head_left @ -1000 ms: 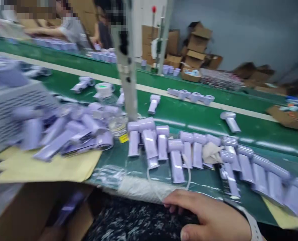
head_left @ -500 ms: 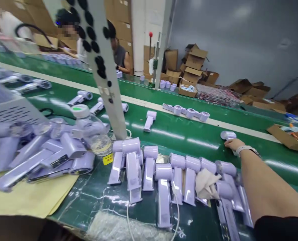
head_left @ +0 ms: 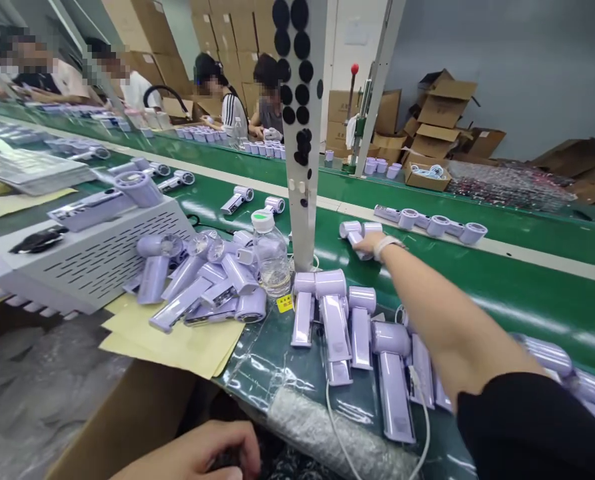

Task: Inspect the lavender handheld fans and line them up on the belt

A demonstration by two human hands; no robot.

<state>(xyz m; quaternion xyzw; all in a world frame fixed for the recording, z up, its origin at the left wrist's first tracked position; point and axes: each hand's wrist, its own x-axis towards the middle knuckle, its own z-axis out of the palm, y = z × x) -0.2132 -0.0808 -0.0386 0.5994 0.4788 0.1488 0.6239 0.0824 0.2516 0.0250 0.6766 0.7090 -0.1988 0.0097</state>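
Right hand (head_left: 370,245), centre of the frame: fingers on a pair of purple fans (head_left: 353,235), which lie on the green belt (head_left: 502,300); the fingers cover part of both, and whether they clamp one cannot be told. Left hand (head_left: 217,448), bottom centre: fingers bent, apart from the thumb, in front of the near edge of the bench (head_left: 257,360). A broad stretch of belt runs from the right hand to the right edge of the frame. Beyond the hand, a row of fans (head_left: 438,225) follows the pale line. Just left of the pair rises the post (head_left: 305,200), a narrow limit on that side, with a bottle (head_left: 272,263) beside its foot. A fan heap (head_left: 202,283) occupies centre left; below the right forearm, other fans (head_left: 361,327) lie close together, handles toward the near edge.
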